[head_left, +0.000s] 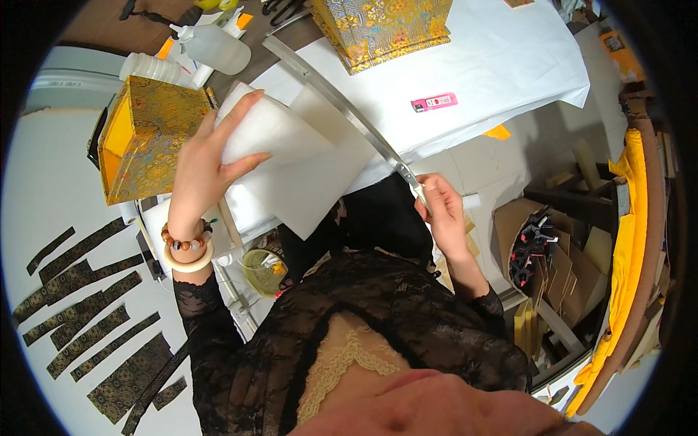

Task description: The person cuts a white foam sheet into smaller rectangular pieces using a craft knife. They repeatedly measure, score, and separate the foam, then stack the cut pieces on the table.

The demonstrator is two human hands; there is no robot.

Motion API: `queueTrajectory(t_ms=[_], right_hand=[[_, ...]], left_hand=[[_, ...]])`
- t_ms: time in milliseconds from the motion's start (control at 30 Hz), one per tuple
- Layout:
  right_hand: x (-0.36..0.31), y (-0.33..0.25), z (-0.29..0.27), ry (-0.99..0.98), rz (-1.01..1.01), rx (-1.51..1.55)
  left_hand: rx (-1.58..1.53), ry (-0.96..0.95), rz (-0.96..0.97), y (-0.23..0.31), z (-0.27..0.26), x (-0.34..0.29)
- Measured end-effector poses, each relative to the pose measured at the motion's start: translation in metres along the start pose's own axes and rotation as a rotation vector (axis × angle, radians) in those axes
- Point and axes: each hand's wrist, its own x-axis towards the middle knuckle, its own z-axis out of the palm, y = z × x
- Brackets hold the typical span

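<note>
My left hand (205, 163) curves over a folded white padding sheet (269, 127), fingers on its upper edge and thumb lower down. The sheet's loose flap (305, 196) hangs over the table's near edge. In my right hand (442, 207) is the handle end of a long, narrow metal strip like a knife blade (356, 116), with rivets near the grip. This strip slants up and left across the table, beside the sheet's right side. Its exact kind is unclear.
Brocade-covered boxes stand at the far side (385, 33) and left (153, 142). A squeeze bottle (218, 49) is at the far left. A pink packet (434, 102) lies on the white-covered table (502, 65). Dark patterned strips (87, 312) lie left; a carton of clips (534, 247) stands right.
</note>
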Motion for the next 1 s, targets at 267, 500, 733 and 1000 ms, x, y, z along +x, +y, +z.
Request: queueTrajectory(t_ms=[267, 500, 733, 1000], right_hand=[[0.004, 0.02, 0.007, 0.095, -0.497, -0.518], [-0.01, 0.003, 0.019, 0.156, -0.778, -0.788], [-0.011, 0.012, 0.006, 0.072, -0.599, -0.648], [-0.004, -0.001, 0.008, 0.033, -0.701, -0.815]], left_hand=[[0.012, 0.007, 0.013, -0.002, 0.001, 0.001], [-0.033, 0.012, 0.042, 0.003, 0.001, 0.005], [-0.053, -0.036, -0.011, 0.01, -0.001, 0.006], [-0.037, -0.035, -0.01, 0.007, 0.001, 0.006]])
